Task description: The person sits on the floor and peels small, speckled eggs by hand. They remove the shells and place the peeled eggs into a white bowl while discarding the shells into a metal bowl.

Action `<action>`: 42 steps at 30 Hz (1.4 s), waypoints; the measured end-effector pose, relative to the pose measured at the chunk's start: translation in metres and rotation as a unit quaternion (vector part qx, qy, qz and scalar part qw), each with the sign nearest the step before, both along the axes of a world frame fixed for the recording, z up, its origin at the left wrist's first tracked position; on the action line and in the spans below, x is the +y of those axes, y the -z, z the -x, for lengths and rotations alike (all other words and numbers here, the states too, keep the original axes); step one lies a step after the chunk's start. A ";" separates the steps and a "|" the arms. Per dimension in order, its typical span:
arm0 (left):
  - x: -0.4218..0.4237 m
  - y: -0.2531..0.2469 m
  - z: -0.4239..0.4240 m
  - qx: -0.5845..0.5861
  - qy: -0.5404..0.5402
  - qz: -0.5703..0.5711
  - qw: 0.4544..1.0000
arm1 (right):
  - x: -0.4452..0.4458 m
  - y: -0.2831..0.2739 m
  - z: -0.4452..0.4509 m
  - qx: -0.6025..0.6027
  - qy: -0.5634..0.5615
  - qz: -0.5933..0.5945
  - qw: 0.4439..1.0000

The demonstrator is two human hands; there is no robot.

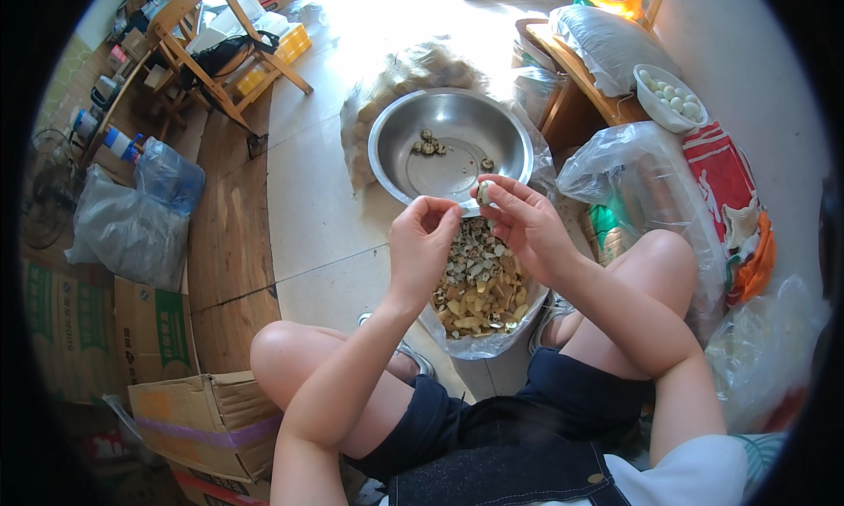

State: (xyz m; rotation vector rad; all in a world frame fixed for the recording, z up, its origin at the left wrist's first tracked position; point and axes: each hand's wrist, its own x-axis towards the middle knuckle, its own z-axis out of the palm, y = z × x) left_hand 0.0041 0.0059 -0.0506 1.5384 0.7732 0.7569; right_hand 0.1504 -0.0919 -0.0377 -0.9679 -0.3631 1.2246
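Observation:
A partly peeled quail egg [484,193] is held between the thumb and fingers of my right hand [524,219], over the near rim of a steel basin [386,170]. Speckled shell still covers part of the egg. To its left, the thumb and forefinger of my left hand [422,242] are pinched together, with nothing plainly visible between them. Inside the basin, several unpeeled quail eggs [428,143] sit in a cluster, and another quail egg [487,164] lies apart at the right. Broken eggshells [471,255] and yellowish peelings [475,308] fill a clear plastic bag below my hands.
Behind the basin stands a large, full plastic sack [369,123]. At right, a white bowl of peeled eggs [669,102] rests by a wooden bench [573,64]. A wooden chair [224,57] stands far left, and a cardboard box [204,420] is beside my left knee.

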 end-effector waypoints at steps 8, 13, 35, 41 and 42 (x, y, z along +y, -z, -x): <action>-0.014 -0.016 -0.005 -0.063 0.030 0.035 0.997 | -0.001 0.007 0.001 0.016 -0.032 0.001 0.999; -0.014 -0.012 -0.003 -0.049 0.035 0.011 0.998 | -0.001 0.007 0.005 -0.044 -0.026 -0.006 0.999; -0.001 0.011 0.001 0.038 0.025 -0.090 0.995 | 0.001 0.010 0.010 -0.143 0.003 -0.046 0.989; -0.012 -0.013 -0.002 -0.064 0.026 0.039 0.997 | 0.001 0.014 0.011 -0.173 -0.001 -0.043 0.984; -0.012 -0.013 -0.001 -0.068 0.031 0.042 0.996 | 0.002 0.013 0.012 -0.179 -0.002 -0.042 0.983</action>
